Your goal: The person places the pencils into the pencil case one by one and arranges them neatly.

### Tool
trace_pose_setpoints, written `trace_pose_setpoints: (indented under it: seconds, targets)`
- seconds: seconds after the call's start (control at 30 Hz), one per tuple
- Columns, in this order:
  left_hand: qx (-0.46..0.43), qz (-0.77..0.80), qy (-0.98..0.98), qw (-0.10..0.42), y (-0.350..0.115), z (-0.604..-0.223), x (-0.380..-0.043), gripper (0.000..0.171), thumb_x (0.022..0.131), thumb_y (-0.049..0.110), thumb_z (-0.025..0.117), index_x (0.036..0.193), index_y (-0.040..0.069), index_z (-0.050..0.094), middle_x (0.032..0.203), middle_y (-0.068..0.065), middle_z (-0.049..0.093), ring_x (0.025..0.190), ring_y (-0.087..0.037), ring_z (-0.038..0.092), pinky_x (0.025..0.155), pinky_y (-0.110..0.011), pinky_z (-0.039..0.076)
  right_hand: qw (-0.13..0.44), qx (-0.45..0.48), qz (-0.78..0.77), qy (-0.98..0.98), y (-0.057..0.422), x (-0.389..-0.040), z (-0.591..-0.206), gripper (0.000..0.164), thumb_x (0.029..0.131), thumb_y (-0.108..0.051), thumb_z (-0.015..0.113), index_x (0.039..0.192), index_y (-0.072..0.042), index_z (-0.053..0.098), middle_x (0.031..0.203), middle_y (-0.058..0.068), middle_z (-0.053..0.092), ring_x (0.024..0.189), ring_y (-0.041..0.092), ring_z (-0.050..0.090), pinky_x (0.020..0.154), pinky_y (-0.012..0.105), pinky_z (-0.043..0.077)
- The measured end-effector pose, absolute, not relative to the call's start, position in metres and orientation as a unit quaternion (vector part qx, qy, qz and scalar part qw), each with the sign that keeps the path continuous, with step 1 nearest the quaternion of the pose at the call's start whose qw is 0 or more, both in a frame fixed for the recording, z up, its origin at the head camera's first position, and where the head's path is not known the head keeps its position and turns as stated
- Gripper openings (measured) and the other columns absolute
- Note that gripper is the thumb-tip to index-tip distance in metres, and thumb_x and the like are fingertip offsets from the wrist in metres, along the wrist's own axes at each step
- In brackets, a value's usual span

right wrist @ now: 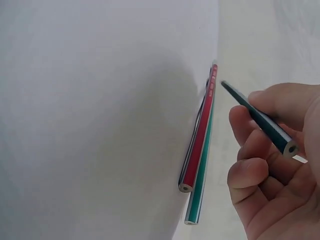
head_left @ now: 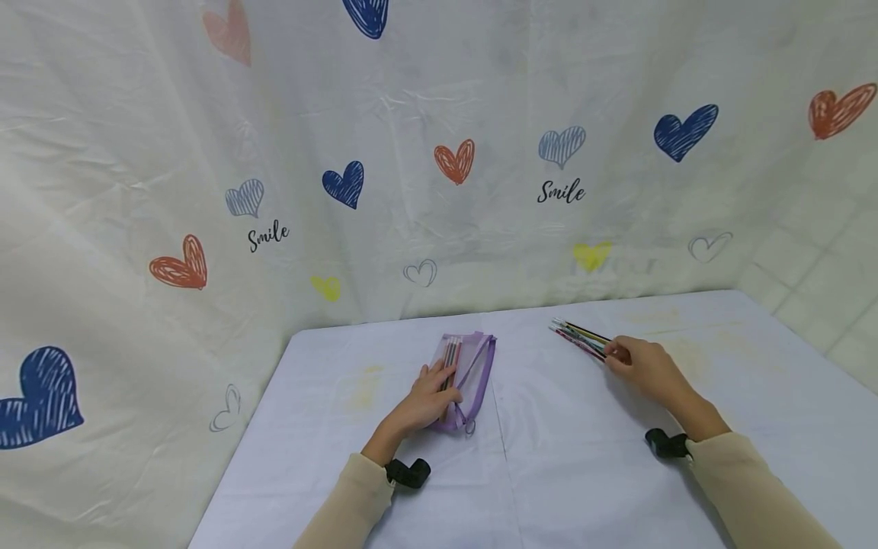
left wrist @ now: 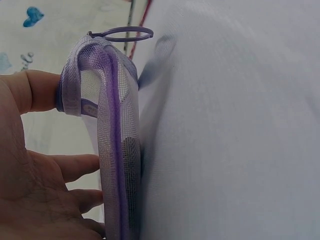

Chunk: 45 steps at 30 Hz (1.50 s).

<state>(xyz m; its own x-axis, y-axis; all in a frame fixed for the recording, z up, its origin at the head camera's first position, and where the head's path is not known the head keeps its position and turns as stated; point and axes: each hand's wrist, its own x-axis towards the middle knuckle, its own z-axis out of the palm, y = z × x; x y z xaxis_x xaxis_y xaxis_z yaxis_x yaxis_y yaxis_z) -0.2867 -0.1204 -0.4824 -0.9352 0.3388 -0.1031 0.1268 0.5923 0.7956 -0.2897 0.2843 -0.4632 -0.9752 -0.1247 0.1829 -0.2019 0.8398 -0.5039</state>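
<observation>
White sheeting [head_left: 494, 91] printed with red, blue and yellow hearts hangs behind a white-covered tabletop [head_left: 583, 473]. The left hand [head_left: 425, 398] lies over a see-through purple mesh zip pouch [head_left: 488, 374], its fingers fairly straight and touching it. The pouch lies just left of the tabletop's middle, long axis running away from the person, far end leaning slightly right, a ring [head_left: 469, 428] at the near end. Several slim pencils inside the pouch [head_left: 452, 354] point along much the same axis. Further right, apart from the pouch, long loose pencils [head_left: 576, 333], red and green among them, lie aslant, far ends toward the far left. At their near ends the right hand [head_left: 645, 367] pinches a slim dark green pencil [right wrist: 265, 122] between thumb and forefinger, other fingers curled; its flat end faces the wrist.
</observation>
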Motion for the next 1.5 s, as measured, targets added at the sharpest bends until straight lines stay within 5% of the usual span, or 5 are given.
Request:
trace_pose_setpoints:
  seconds: [0.8, 1.5]
  targets:
    - [0.141, 0.432, 0.882, 0.124, -0.120, -0.481, -0.287, 0.076, 0.090, 0.034, 0.058, 0.160, 0.016, 0.036, 0.173, -0.013, 0.013, 0.159, -0.043, -0.005, 0.120, -0.074, 0.003, 0.033, 0.101, 0.346, -0.932, 0.260, -0.282, -0.453, 0.034, 0.102, -0.017, 0.060, 0.132, -0.003, 0.065, 0.097, 0.010, 0.076, 0.077, 0.016, 0.060, 0.060, 0.028, 0.044]
    - [0.133, 0.421, 0.889, 0.123, -0.121, -0.481, -0.286, 0.076, 0.089, 0.036, 0.057, 0.160, 0.018, 0.037, 0.173, -0.012, 0.014, 0.160, -0.042, -0.003, 0.120, -0.073, 0.003, -0.027, 0.133, 0.422, -0.896, 0.220, -0.276, -0.457, 0.030, 0.101, -0.014, 0.061, 0.128, -0.003, 0.067, 0.089, 0.009, 0.072, 0.072, 0.015, 0.057, 0.060, 0.027, 0.047]
